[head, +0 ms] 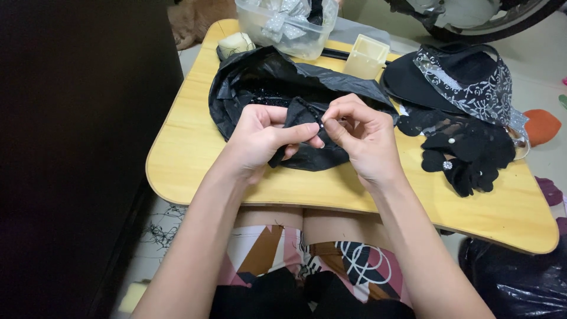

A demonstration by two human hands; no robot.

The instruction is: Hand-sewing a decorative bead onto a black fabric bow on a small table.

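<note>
Head view, nearest first: I see my lap in patterned shorts (307,260), with both forearms reaching forward over the near edge of the wooden lap desk (195,153).

My left hand (260,139) is closed in a pinch: thumb and forefinger are pressed together on a small black fabric piece (298,115), held just above the desk centre. My right hand (360,139) is curled, thumb and forefinger tips pressed together on something tiny at the edge of the same piece; I cannot tell what it is. The two hands nearly touch at the fingertips.

Directly behind the hands lies a crumpled black plastic bag (260,82), open, resting on the desk. Beyond it, at the far edge, stands a clear plastic container (283,26) holding pale trim, with a small cream box (366,56) beside it. To the right, a pile of black fabric flowers (466,150) lies on the desk, one carrying a pearl bead, one a sparkling stone. Behind them rests a black hat with silver-patterned ribbon (455,77).
</note>
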